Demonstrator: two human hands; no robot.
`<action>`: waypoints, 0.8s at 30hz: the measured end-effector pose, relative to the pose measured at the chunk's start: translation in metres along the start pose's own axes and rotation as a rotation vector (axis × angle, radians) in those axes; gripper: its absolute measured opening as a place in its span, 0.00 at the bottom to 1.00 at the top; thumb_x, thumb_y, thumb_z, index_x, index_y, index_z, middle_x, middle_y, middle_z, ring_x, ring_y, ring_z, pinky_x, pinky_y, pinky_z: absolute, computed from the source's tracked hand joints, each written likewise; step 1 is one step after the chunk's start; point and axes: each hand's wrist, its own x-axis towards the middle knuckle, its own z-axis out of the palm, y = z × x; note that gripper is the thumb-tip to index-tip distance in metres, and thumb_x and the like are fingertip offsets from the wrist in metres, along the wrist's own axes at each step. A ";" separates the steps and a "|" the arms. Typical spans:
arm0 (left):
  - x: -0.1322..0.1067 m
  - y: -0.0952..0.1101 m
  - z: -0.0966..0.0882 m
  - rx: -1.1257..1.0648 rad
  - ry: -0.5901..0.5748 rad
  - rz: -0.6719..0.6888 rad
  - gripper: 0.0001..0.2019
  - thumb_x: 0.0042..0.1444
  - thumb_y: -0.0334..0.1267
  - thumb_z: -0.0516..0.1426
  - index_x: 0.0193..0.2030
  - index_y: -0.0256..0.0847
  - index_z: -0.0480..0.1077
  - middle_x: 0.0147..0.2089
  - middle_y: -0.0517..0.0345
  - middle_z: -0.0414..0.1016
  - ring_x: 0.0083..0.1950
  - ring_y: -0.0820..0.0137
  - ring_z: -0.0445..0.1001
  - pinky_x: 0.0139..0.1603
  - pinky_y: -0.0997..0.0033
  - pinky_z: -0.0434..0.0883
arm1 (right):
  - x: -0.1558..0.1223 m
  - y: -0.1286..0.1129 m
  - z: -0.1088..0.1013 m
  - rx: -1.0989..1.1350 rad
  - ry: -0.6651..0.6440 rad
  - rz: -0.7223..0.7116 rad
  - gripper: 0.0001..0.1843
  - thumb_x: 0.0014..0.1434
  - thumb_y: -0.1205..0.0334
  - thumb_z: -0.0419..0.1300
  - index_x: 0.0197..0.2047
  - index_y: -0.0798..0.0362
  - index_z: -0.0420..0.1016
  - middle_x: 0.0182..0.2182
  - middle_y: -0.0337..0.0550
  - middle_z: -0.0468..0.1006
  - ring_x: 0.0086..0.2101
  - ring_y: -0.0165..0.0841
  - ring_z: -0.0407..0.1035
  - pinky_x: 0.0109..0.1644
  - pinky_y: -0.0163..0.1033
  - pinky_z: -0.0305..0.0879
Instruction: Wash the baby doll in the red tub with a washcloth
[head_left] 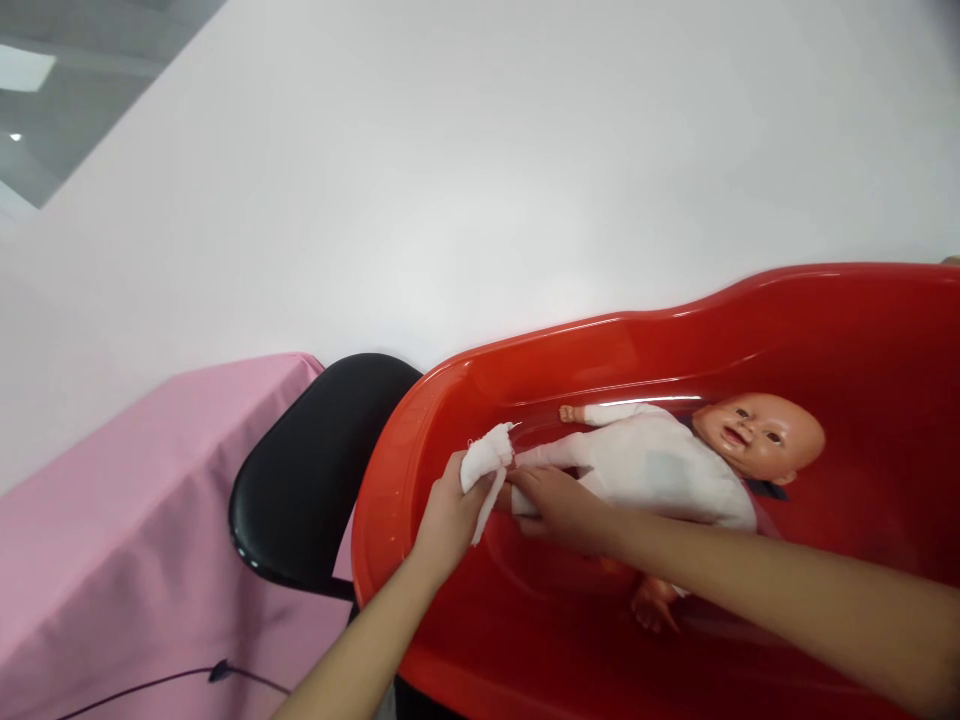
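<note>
A baby doll [660,465] with a white cloth body lies on its back in a red baby bathtub [480,385], head to the right and legs to the left. My left hand [448,515] is closed around a white gauze cloth [487,458] with frayed edges, close to the doll's feet. Gripped by my right hand [559,508] is the doll's lower leg, near the foot. My two hands almost meet there, and the foot itself is mostly hidden between them.
Left of the tub stands a black chair [322,480]. Farther left is a table under a pink cloth [172,480], with a thin black cable [165,680] in front of it. A white wall [487,180] rises behind the tub.
</note>
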 end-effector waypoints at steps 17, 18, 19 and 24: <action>0.005 -0.010 -0.001 0.143 -0.052 -0.048 0.18 0.67 0.55 0.57 0.48 0.43 0.73 0.46 0.48 0.83 0.49 0.55 0.81 0.48 0.61 0.72 | 0.000 0.009 0.004 0.098 -0.024 -0.017 0.31 0.56 0.67 0.63 0.64 0.52 0.71 0.57 0.52 0.79 0.54 0.49 0.74 0.60 0.51 0.69; 0.006 -0.009 -0.001 0.133 -0.042 -0.047 0.18 0.67 0.55 0.57 0.49 0.43 0.73 0.47 0.47 0.83 0.49 0.55 0.81 0.49 0.61 0.72 | 0.000 0.010 0.004 0.100 -0.035 -0.011 0.31 0.56 0.66 0.63 0.64 0.51 0.71 0.56 0.52 0.80 0.53 0.49 0.74 0.59 0.51 0.69; 0.006 -0.009 -0.001 0.121 -0.036 -0.046 0.18 0.68 0.55 0.57 0.51 0.42 0.73 0.48 0.47 0.82 0.50 0.55 0.80 0.50 0.61 0.72 | 0.001 0.010 0.004 0.107 -0.046 -0.005 0.30 0.57 0.65 0.63 0.63 0.51 0.71 0.54 0.52 0.80 0.52 0.49 0.75 0.58 0.52 0.70; 0.007 -0.008 0.001 0.147 -0.106 -0.090 0.22 0.63 0.52 0.62 0.59 0.43 0.71 0.55 0.46 0.81 0.56 0.54 0.79 0.56 0.61 0.71 | 0.004 0.014 0.006 0.142 -0.026 0.020 0.21 0.57 0.64 0.61 0.54 0.56 0.74 0.49 0.52 0.81 0.47 0.46 0.75 0.52 0.49 0.70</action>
